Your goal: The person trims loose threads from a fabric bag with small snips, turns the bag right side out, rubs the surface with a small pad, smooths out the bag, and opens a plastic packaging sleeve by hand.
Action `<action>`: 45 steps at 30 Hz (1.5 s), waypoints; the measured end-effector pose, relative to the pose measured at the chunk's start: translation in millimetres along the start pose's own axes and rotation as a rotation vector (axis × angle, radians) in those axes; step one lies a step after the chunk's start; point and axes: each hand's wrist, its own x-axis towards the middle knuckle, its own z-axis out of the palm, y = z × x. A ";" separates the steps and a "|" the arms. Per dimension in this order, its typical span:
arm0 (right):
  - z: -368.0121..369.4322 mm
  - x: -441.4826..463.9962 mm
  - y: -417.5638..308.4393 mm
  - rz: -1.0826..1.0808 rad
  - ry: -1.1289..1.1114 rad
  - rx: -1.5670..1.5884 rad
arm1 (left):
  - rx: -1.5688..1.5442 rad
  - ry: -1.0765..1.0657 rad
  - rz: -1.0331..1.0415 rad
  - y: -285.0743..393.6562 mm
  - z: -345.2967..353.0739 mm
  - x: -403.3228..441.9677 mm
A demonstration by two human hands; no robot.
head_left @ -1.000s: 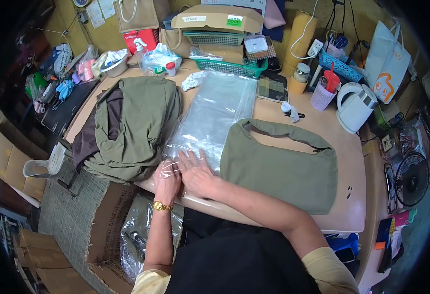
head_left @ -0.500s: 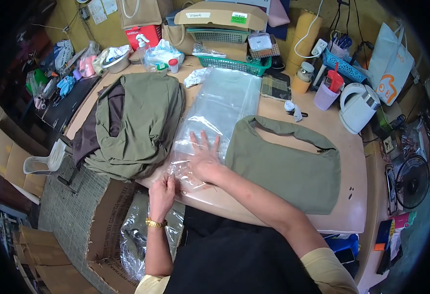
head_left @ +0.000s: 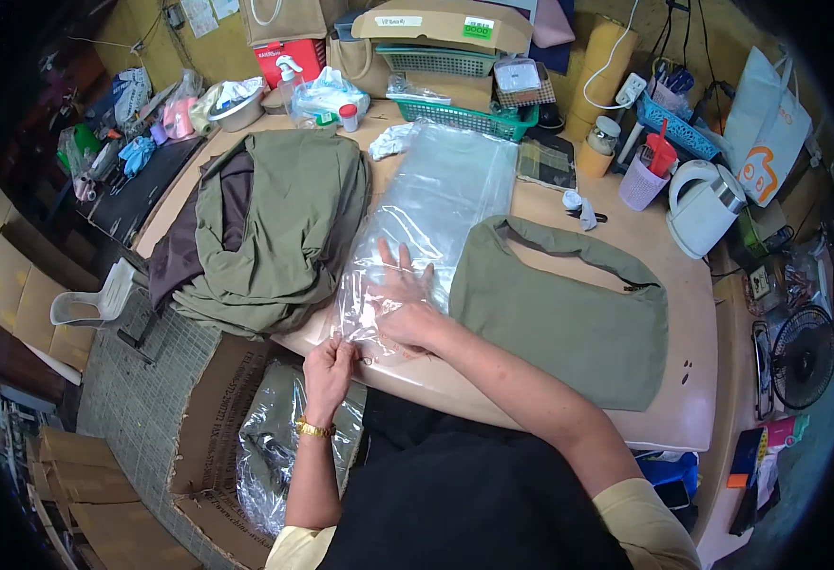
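A clear plastic bag (head_left: pixel 463 169) lies flat along the middle of the table, on what looks like a stack of similar plastic. My left hand (head_left: pixel 329 372) pinches the bag's near left corner at the table edge. Fingers spread, my right hand (head_left: pixel 404 302) lies flat at the near end of the bag; shiny film shows around it, and I cannot tell whether it is inside or on top. Right of the plastic is an olive-green shoulder bag (head_left: pixel 559 328), laid flat with its strap looped upward. Left of it sits a pile of olive fabric bags (head_left: pixel 289 223) with dark lining.
Below the table's front left edge stands an open cardboard box (head_left: pixel 206 418) holding plastic-wrapped olive items (head_left: pixel 279 456). Green baskets (head_left: pixel 469 119) line the back. To the right are a white kettle (head_left: pixel 702 211), a lilac cup (head_left: pixel 641 185) and a black fan (head_left: pixel 805 356).
The whole view has shifted slightly, with things on the table now a little farther right. My hands keep nearly the same places on the plastic bag, the right fingers still spread.
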 end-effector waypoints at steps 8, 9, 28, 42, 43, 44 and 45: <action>7.5 22.1 14.0 0.119 0.024 -0.185 | 0.347 -0.069 0.096 36.7 -1.0 -15.4; 7.7 26.2 17.4 0.136 0.078 -0.141 | 0.266 -0.078 0.079 32.1 1.1 -17.7; 20.5 39.4 12.4 0.138 0.189 -0.112 | 0.084 0.372 0.225 20.9 -13.1 5.1; 32.4 52.2 30.8 0.210 0.293 -0.261 | 0.611 -0.061 0.391 92.9 -36.0 -39.6; 24.7 49.1 28.2 0.217 0.299 -0.264 | 0.559 -0.055 0.383 99.2 -44.0 -44.7; 16.4 47.2 25.1 0.221 0.242 -0.221 | 0.527 -0.057 0.367 102.0 -52.5 -49.3; 10.3 45.1 21.6 0.224 0.185 -0.176 | 0.515 -0.052 0.363 103.6 -61.4 -55.0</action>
